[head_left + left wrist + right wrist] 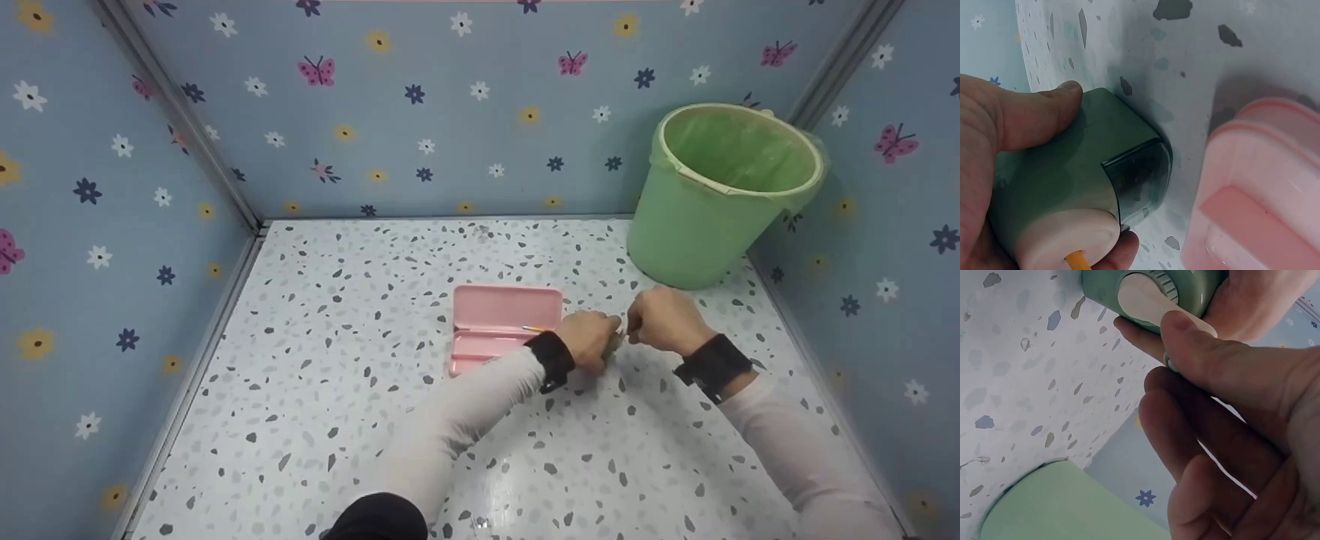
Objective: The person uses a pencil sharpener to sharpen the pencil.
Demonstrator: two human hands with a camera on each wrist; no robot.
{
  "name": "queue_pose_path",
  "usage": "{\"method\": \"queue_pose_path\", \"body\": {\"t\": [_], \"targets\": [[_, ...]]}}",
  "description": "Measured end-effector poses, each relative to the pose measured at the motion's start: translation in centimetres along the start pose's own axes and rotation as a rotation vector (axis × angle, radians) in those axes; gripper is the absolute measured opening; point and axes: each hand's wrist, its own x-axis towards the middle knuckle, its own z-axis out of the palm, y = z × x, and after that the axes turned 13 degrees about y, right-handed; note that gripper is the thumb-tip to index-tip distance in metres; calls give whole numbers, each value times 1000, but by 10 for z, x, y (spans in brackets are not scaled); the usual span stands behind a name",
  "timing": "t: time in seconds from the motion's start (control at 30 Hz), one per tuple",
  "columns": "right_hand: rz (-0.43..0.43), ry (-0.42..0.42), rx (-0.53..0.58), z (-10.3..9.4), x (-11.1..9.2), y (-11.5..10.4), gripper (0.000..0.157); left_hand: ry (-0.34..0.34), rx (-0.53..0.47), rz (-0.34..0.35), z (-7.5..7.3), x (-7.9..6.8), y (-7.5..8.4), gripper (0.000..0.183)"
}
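A green crank pencil sharpener (pixel 1072 163) rests on the speckled surface, and my left hand (pixel 589 337) grips its body from both sides. An orange pencil (pixel 1078 260) sticks into its pale round front, beside a dark see-through shavings drawer (pixel 1143 177). On the opposite side, my right hand (pixel 667 319) pinches the end of the pale crank (pixel 1148 298) between thumb and forefinger. A pink pencil case (pixel 506 307) lies open left of the left hand. In the head view a pencil end (pixel 534 328) shows above the case; the left hand hides the sharpener's body mostly.
A green lined bin (pixel 686 225) stands at the back right, beyond the right hand. Flower-patterned walls (pixel 450 112) close off the back and both sides of the white speckled tabletop (pixel 337 315).
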Motion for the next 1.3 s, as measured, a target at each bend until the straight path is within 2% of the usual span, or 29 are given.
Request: {"method": "queue_pose_path", "body": {"t": [0.43, 0.77, 1.03, 1.17, 1.3], "targets": [[-3, -16, -35, 6, 12, 0, 16, 10, 29, 24, -1, -3, 1, 52], [51, -56, -21, 17, 21, 9, 13, 20, 93, 62, -3, -2, 3, 56], [15, -82, -11, 39, 24, 20, 12, 11, 44, 36, 3, 0, 0, 56], [37, -118, 40, 47, 22, 25, 13, 0, 9, 26, 6, 1, -3, 55], [79, -159, 93, 57, 19, 29, 14, 15, -1, 27, 3, -2, -3, 55]]}}
